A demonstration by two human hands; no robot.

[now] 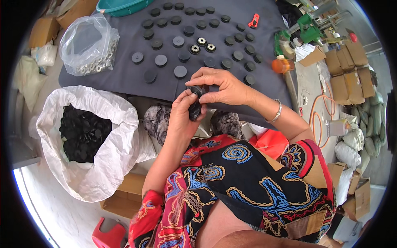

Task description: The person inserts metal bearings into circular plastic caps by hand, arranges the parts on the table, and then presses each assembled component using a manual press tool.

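Note:
My left hand (182,110) is closed round black round plastic pieces (194,110), held just off the table's near edge. My right hand (223,85) reaches over from the right, its thumb and fingers closed on a black disc-shaped piece (197,89) at the top of the left hand's fingers. Whether these pieces are joined I cannot tell, since the fingers cover part of them. Beyond the hands, many black round caps (180,72) lie spread over the dark grey tablecloth (120,89). Among them, a few pieces (201,41) show a shiny metal ring bearing in the middle.
A clear plastic bag (89,41) of metal rings stands on the table's left, near a teal basin (124,7). Below it, a white sack (120,124) holds black caps. A red cutter (254,20) and a green hand press (308,27) are at the far right.

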